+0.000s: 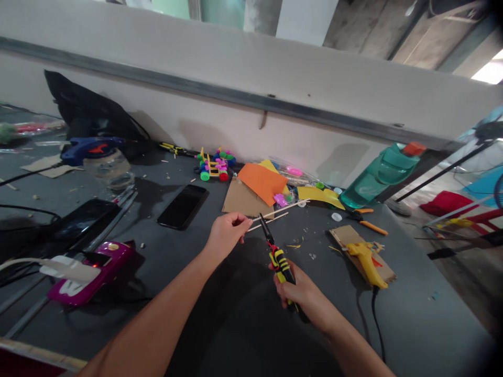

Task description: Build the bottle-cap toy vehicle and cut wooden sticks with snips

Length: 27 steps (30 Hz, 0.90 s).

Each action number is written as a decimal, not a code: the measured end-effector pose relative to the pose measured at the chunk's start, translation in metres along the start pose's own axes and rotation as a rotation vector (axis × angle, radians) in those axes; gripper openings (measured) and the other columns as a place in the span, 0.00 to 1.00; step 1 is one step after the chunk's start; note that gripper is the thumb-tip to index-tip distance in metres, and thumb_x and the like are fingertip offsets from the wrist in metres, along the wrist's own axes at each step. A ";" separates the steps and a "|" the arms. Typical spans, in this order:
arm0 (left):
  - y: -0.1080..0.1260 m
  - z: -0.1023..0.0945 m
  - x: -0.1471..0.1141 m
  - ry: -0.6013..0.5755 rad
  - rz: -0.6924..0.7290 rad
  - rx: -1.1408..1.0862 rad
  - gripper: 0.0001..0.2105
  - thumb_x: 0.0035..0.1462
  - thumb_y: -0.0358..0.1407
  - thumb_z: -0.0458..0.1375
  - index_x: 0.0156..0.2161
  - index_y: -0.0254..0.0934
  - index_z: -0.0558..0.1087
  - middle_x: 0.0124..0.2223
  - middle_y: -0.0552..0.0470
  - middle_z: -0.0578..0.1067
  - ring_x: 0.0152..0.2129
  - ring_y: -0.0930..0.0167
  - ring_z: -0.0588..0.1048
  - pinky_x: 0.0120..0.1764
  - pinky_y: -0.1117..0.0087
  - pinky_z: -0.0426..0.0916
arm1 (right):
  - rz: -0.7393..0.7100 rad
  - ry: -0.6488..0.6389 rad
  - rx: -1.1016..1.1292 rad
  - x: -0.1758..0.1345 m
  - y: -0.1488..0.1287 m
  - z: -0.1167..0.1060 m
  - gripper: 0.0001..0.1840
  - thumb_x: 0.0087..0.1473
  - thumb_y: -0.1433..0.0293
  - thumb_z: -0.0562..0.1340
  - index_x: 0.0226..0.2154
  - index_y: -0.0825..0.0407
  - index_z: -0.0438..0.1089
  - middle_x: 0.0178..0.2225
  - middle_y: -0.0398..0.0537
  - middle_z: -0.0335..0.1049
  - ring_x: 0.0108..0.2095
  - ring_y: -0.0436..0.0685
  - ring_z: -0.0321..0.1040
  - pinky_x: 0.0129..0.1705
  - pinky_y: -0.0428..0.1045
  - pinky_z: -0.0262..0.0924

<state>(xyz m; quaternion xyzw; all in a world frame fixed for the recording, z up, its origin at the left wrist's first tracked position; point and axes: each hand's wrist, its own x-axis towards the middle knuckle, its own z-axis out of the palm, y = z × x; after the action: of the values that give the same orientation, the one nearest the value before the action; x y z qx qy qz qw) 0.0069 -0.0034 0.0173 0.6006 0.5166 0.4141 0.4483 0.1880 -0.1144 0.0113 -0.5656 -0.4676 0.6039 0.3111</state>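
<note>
Between the fingertips of my left hand [227, 231] are the near ends of thin pale wooden sticks [275, 217], which slant away to the right. My right hand [295, 287] wraps round the yellow and black handles of a pair of pliers [280, 264]. Their dark jaws meet the sticks just beyond my left fingertips; whether they bite into the wood I cannot tell. Behind the sticks lies a piece of brown cardboard [240, 198] with an orange sheet [264, 181] on top.
A black phone [183, 207] lies left of my hands, near a magenta power strip [94, 273]. To the right are a yellow glue gun [367, 261] on cardboard, orange-handled pliers [371, 226] and a green bottle [379, 175]. A small colourful toy [214, 166] stands by the wall.
</note>
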 end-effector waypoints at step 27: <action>0.007 -0.001 -0.002 0.024 0.024 0.031 0.09 0.48 0.41 0.55 0.25 0.38 0.70 0.18 0.58 0.66 0.13 0.77 0.65 0.21 0.75 0.59 | -0.020 -0.017 -0.029 -0.002 -0.003 0.000 0.19 0.39 0.72 0.55 0.39 0.52 0.58 0.26 0.39 0.56 0.20 0.45 0.54 0.20 0.42 0.55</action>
<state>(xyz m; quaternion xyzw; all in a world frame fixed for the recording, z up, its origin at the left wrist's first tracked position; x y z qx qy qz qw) 0.0078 -0.0061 0.0236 0.6087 0.5211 0.4184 0.4277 0.1882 -0.1154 0.0151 -0.5601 -0.4846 0.5987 0.3051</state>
